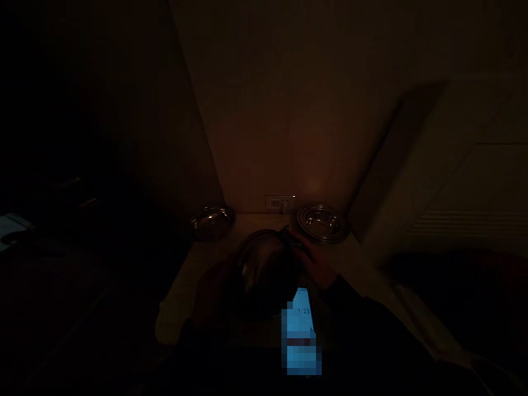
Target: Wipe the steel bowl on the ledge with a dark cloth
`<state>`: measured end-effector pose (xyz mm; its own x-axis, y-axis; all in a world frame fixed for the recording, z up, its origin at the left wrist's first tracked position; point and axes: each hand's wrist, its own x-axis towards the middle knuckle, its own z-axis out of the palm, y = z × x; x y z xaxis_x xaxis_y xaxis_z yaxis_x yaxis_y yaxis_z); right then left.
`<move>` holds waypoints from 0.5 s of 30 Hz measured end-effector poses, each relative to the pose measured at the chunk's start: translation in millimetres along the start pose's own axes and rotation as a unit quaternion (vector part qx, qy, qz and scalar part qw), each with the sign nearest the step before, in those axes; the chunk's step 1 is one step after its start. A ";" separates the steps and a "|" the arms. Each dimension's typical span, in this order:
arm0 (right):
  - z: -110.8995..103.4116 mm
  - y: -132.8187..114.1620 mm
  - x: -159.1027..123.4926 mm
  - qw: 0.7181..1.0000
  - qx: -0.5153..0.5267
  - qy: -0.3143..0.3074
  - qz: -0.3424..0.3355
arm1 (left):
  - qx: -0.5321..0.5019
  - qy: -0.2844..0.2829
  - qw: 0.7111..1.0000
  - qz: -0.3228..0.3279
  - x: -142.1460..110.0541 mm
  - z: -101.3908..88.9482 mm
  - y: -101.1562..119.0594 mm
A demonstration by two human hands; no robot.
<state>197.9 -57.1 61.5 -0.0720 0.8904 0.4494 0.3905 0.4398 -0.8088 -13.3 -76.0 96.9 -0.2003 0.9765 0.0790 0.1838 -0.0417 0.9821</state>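
Note:
The scene is very dark. A round, shiny metal dish (264, 264) is held tilted above the small table, between my two hands. My right hand (317, 268) is closed at its upper right rim, with the fingers on a small dark thing (289, 236) whose kind I cannot make out. Dimly seen, my left hand (211, 289) is at the dish's left side and seems to hold its edge; its fingers are mostly lost in shadow. A lit phone (303, 308) lies below the dish, its screen partly blurred out.
On the pale table (181, 297), metal dishes (212, 223) stand at the back left and a stack of metal plates (322, 224) at the back right. Behind is a wall with a power socket (280, 203). A pale panel (454, 181) rises at the right.

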 end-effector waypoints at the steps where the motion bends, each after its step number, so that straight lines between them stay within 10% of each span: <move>1: -0.6 -7.2 2.9 0.999 -0.025 -0.017 -0.027 | -0.006 -0.015 1.000 -0.010 -1.3 2.1 2.7; 6: -1.6 -50.3 19.5 0.951 -0.171 -0.123 -0.226 | -0.060 -0.025 0.996 -0.059 -6.8 15.5 17.0; 11: 8.5 -52.1 17.7 0.958 -0.205 -0.070 -0.190 | -0.058 -0.009 0.997 -0.043 -7.0 15.9 13.0; 15: 20.2 -55.1 8.4 0.912 -0.245 -0.123 -0.304 | -0.036 0.032 0.999 0.020 -8.1 16.4 10.5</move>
<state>157.2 -71.5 102.1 -0.5924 0.5247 0.6114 0.5681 0.8101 -0.1449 6.0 -80.8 103.8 -0.2562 0.9583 0.1267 0.1243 -0.0974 0.9875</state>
